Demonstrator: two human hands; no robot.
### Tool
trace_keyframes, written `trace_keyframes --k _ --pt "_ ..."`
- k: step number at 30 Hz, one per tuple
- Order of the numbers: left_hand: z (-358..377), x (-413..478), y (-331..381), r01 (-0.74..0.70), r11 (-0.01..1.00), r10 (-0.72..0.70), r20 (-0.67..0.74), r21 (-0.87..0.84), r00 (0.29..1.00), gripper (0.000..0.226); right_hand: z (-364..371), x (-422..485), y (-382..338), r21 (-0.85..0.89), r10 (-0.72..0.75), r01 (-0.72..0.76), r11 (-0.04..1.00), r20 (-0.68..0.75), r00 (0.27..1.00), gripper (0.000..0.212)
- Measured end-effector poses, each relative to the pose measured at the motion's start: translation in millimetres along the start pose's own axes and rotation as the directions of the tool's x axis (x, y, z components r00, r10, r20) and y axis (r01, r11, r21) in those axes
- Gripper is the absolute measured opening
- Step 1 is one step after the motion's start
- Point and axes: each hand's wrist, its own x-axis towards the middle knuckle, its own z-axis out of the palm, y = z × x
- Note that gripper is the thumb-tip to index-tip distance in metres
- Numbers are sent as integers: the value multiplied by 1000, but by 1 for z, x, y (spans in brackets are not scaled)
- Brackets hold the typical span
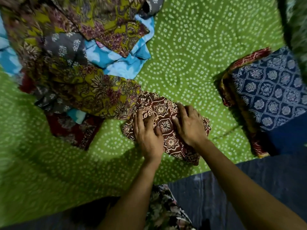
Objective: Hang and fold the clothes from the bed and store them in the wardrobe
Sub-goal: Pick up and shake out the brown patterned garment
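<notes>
Hands, two: left hand (147, 135) and right hand (189, 125) press flat, fingers extended, on one folded maroon garment (163, 110); one folded stack (269, 90) lies well apart on green bedsheet (182, 55).

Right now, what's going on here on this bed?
A person is folding clothes on a green bedspread with white dots. The left hand and the right hand both press flat on a folded maroon cloth with a cream flower print near the bed's front edge. A loose pile of olive, grey and light-blue clothes lies unfolded at the upper left. A folded stack topped by a navy blue printed cloth sits at the right. No wardrobe is in view.
</notes>
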Motion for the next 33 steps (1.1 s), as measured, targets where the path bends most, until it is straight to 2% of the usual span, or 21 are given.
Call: trace_keyframes --k 1,2,3,5,7,9,11,13,15,17,19,20,23,24,28,30,32,33 --pt "-4 -6 6 143 985 -151 -86 -98 985 47 -3 2 -2 8 2 -2 1000 25 1000 75" --pt "-9 -11 11 284 940 -312 -138 -190 940 50 -6 4 -3 17 1 -1 1000 44 999 75" --pt "-13 -15 15 416 864 -467 -145 -283 872 55 -7 7 -4 19 0 -1 1000 53 999 76" --pt "-15 -21 16 605 632 -719 -74 -484 691 67 -7 12 -3 -16 -8 9 1000 68 998 80" --pt "-12 -25 12 625 422 -829 1 -657 559 72 -9 15 0 -20 -32 34 999 75 997 74" --pt "-8 -28 10 631 287 -864 89 -721 495 58 -12 14 3 49 -42 39 998 62 997 73" --pt "-8 -33 12 650 193 -839 220 -735 498 38 -11 10 6 108 -28 22 994 54 998 73" --pt "-9 -38 15 661 119 -805 317 -741 501 35 -8 4 9 191 16 -28 981 63 998 71" --pt "-15 -40 18 699 55 -775 411 -713 480 44 -7 -5 10 352 68 -93 931 82 994 62" --pt "-27 -43 20 704 9 -665 522 -710 535 68 -6 -18 10 514 95 -110 851 56 994 42" --pt "-38 -45 20 718 44 -548 584 -695 599 106 -6 -34 6 629 119 -87 773 -9 993 28" --pt "-47 -50 23 728 98 -500 599 -678 625 116 -8 -44 4 678 139 -82 731 -30 990 28" --pt "-76 -69 35 681 270 -378 576 -681 725 102 -12 -74 5 803 205 -83 590 -49 978 50" --pt "-82 -75 39 651 309 -334 562 -693 757 98 -17 -82 5 838 212 -66 542 -59 976 50" --pt "-121 -114 67 582 308 -229 535 -753 813 91 -60 -134 -1 903 218 4 430 -109 970 32" --pt "-136 -130 85 561 306 -189 528 -769 828 90 -86 -154 2 921 243 -19 388 -83 966 54" --pt "-150 -142 106 529 314 -139 513 -789 847 90 -112 -166 13 943 313 -125 309 23 949 79" --pt "-152 -145 117 516 328 -117 508 -791 853 91 -126 -169 19 951 312 -193 241 113 943 80"
